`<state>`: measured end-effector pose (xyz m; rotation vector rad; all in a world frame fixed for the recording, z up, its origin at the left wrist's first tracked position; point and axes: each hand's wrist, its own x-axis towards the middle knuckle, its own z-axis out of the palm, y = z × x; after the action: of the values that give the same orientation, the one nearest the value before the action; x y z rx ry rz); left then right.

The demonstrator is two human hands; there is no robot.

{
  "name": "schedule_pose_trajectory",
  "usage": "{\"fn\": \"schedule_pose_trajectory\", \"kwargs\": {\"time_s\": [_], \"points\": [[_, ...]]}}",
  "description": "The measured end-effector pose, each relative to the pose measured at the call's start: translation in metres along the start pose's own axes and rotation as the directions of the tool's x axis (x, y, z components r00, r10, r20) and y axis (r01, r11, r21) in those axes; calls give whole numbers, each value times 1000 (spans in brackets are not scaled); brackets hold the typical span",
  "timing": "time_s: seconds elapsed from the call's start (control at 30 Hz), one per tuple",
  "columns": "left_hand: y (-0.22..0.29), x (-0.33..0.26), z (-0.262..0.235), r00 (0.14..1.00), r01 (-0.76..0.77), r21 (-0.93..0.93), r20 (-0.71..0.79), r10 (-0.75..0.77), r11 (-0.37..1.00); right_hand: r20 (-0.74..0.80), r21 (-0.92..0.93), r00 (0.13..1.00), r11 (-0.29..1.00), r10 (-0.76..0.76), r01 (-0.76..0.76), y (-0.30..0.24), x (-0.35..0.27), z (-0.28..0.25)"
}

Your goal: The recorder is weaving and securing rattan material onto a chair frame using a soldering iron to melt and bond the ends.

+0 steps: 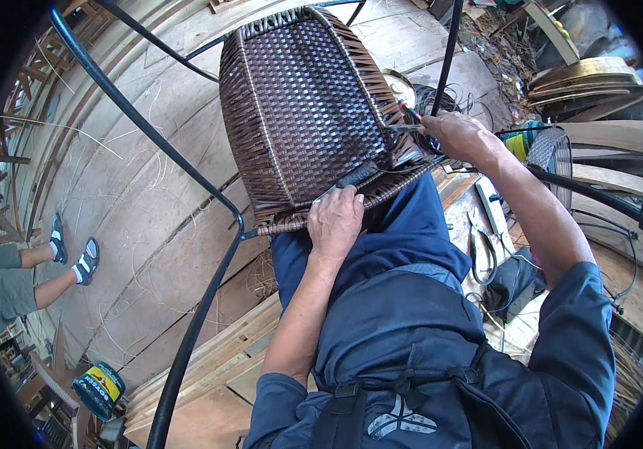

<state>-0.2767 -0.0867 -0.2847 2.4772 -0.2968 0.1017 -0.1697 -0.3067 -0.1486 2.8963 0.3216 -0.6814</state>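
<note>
The woven chair seat lies on the person's lap, tilted up toward the far side, inside a black metal frame. The left hand presses on its near edge, fingers together and curled over the rim. The right hand is at the seat's right edge, fingers clamped on a thin tool. Scissors lie on the floor at the right. Another person's feet show at far left.
</note>
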Motion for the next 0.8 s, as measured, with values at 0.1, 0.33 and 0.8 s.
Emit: {"fn": "schedule_pose_trajectory", "kwargs": {"time_s": [0.1,0.33,0.8], "points": [[0,1,1,999,-27,-23,-26,26,999,14,-21,1000,1000,-10,10,5,5,5],[1,0,4,1000,-19,-10,3,19,1000,43,46,999,999,21,-23,4,5,5],[25,9,25,982,-167,148,113,151,975,111,-108,994,993,-23,35,-14,-1,-8]]}}
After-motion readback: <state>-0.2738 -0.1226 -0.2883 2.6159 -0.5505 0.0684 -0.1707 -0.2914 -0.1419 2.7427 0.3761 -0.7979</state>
